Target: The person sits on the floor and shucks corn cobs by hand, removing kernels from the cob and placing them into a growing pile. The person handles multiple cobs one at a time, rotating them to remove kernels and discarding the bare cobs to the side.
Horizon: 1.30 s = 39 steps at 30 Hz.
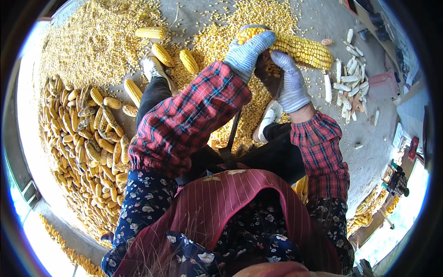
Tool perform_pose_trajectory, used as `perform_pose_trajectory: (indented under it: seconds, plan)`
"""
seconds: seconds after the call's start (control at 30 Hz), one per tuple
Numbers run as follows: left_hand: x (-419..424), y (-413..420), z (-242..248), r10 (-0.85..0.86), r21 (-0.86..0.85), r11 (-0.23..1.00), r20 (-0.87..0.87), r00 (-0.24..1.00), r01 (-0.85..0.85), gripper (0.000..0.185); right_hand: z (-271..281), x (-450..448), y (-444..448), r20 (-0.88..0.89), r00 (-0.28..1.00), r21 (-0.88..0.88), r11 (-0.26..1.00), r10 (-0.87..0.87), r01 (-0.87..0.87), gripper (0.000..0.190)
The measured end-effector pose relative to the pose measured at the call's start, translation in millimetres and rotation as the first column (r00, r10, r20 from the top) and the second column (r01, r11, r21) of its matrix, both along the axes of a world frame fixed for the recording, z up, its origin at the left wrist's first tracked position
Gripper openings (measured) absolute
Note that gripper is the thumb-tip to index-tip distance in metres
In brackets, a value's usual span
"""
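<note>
In a knitted glove, my left hand (250, 50) is closed around one end of a large ear of yellow corn (304, 50), which points to the right. My right hand (290, 78), gloved too, is just below the ear, with its thumb up near the cob's underside. A dark object (270, 78) lies between my hands, against the right palm; what it is and how firmly the right hand holds it cannot be told. Loose kernels (225, 45) cover the floor beneath and beyond my hands. Several ears of corn (188, 61) lie among the kernels.
A big heap of unshelled corn ears (86, 138) rises on the left. Stripped cobs (353, 78) are piled on the concrete floor at the right, near a reddish plastic object (384, 85). My shoes (271, 114) stand among the kernels. More corn ears (368, 207) lie at the lower right.
</note>
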<state>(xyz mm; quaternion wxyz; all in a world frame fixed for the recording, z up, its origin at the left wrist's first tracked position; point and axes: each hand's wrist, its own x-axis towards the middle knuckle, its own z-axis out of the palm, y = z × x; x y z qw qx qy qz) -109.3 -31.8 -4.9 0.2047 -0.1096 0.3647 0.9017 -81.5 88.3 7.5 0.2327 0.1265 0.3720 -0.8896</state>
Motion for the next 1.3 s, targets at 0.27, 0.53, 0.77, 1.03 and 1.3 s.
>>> perform_pose_trajectory:
  seconds: [0.27, 0.53, 0.77, 1.03, 1.3]
  plan:
    - [-2, -8, 10, 0.008, -0.064, 0.998, 0.043, 0.999, -0.005, 0.040, 29, 2, -12, -0.070, 0.992, 0.021, 0.994, 0.107, -0.105, 0.031]
    - [-7, -6, -2, 0.018, -0.057, 0.998, -0.148, 0.989, -0.027, 0.040, -15, -4, 8, 0.024, 0.995, 0.047, 0.994, 0.094, -0.095, 0.024]
    - [3, 3, 3, 0.087, -0.212, 0.967, -0.255, 0.963, -0.144, 0.032, 3, -2, -7, 0.091, 0.995, -0.049, 0.998, -0.045, 0.049, 0.022]
    - [-9, -6, -2, 0.000, -0.113, 0.993, -0.123, 0.992, -0.014, 0.043, 2, 0, -1, -0.002, 0.993, 0.155, 0.981, 0.114, -0.113, 0.026]
    - [-14, -18, -6, -0.007, -0.132, 0.991, -0.221, 0.975, -0.023, 0.041, -4, 3, -5, -0.063, 0.984, 0.117, 0.980, 0.169, -0.161, 0.028]
